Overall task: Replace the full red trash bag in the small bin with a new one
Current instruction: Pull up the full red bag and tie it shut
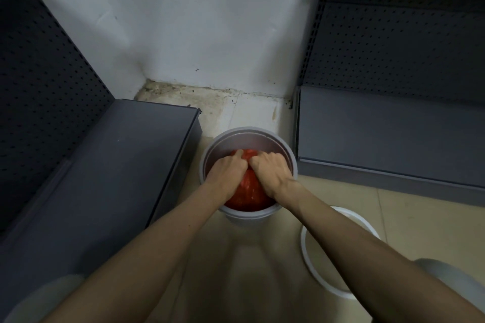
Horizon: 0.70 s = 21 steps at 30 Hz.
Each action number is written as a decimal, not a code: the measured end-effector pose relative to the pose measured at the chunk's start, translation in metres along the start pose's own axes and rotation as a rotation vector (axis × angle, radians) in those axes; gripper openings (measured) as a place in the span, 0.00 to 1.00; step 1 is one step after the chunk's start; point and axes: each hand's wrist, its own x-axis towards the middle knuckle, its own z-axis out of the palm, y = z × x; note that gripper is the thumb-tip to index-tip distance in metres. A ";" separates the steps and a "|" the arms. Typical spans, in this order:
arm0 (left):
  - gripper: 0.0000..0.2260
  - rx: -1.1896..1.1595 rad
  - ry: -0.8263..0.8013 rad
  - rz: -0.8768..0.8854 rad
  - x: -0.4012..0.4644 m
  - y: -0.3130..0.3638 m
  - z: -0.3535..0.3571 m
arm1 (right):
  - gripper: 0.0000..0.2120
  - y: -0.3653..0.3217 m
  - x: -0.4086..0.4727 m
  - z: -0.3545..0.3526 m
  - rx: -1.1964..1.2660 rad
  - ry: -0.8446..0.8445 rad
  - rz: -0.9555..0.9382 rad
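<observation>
A small grey round bin [288, 155] stands on the floor between two shelf units. Inside it bulges a full red trash bag [249, 191]. Both hands reach down into the bin and press side by side on the bag's top. My left hand [225, 170] grips the bag on its left, thumb pointing forward. My right hand [273, 168] has its fingers curled into the bag's gathered plastic on the right. The bag's lower part is hidden by the bin wall and my hands.
A white ring [309, 257], like a bin rim, lies on the beige floor tiles under my right forearm. Dark grey shelf bases stand at the left [118, 165] and right [380, 134]. Behind the bin, a white wall meets a dirty corner [199, 97].
</observation>
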 end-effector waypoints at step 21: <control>0.12 -0.075 0.013 -0.089 -0.126 0.064 -0.444 | 0.17 -0.049 -0.128 -0.432 0.140 0.034 -0.024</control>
